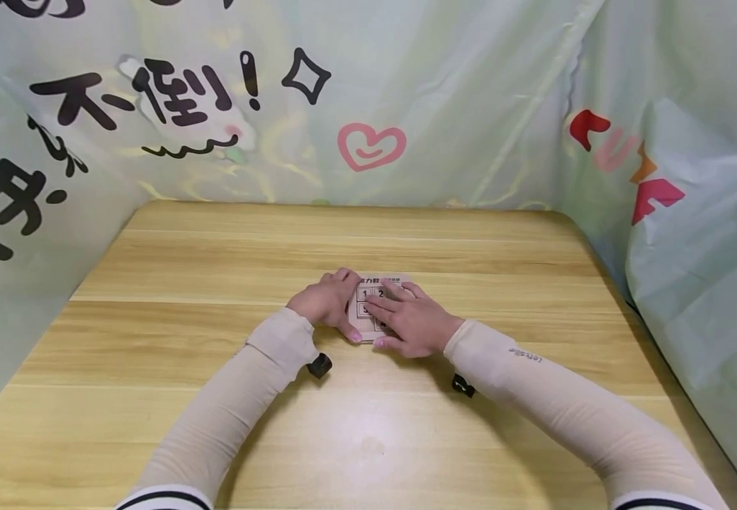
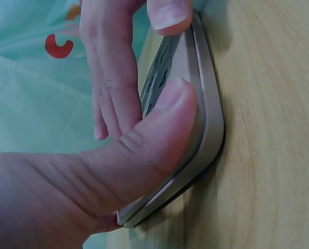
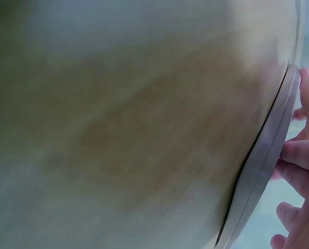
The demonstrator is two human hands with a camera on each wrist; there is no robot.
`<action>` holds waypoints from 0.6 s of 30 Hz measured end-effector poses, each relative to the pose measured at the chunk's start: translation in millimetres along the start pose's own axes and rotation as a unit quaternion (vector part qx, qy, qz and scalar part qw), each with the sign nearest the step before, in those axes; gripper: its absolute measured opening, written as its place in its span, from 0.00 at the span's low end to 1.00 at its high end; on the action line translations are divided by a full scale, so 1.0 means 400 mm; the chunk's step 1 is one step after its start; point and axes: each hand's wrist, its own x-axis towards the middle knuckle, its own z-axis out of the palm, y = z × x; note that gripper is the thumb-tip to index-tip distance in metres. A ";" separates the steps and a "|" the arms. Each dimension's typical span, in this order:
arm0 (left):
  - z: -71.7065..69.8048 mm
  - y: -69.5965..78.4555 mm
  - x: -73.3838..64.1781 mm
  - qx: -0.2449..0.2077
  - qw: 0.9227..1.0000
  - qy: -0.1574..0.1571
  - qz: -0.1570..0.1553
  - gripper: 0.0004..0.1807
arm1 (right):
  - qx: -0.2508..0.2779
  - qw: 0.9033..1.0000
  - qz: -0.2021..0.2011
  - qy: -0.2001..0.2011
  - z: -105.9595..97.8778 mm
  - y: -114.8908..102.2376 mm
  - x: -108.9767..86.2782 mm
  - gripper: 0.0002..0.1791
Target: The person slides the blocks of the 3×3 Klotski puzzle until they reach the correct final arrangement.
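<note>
A flat, pale number slide puzzle [image 1: 365, 294] with square numbered tiles and dark print lies on the table. My left hand [image 1: 325, 301] holds its left side, with the thumb at the front corner and the fingers toward the back. Over the tiles lies my right hand [image 1: 416, 322], its fingers extended across the right part and its thumb by the front edge. Several tiles are hidden under it. The left wrist view shows the left thumb [image 2: 159, 129] on the puzzle's rim [image 2: 212, 114]. In the right wrist view the puzzle's layered side [image 3: 261, 161] is visible.
The wooden table [image 1: 368, 425] extends all around the puzzle. Behind it and at both sides hangs a pale printed cloth [image 1: 470, 92] with black characters and a pink heart. Small black wrist cameras [image 1: 320, 365] sit below both wrists.
</note>
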 end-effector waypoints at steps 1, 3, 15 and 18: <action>0.001 -0.001 0.000 0.000 1.000 0.001 0.001 0.61 | -0.001 1.000 -0.002 0.002 0.000 0.000 -0.002 0.39; 0.000 -0.002 -0.002 -0.002 1.000 0.002 0.003 0.61 | -0.005 1.000 -0.007 0.003 0.000 -0.002 -0.007 0.38; 0.000 0.001 -0.003 -0.013 1.000 0.002 0.009 0.61 | 0.005 1.000 -0.007 0.003 -0.009 -0.009 -0.038 0.37; -0.002 -0.001 -0.005 -0.010 1.000 0.003 0.009 0.61 | 0.009 1.000 -0.014 0.002 -0.012 -0.010 -0.056 0.36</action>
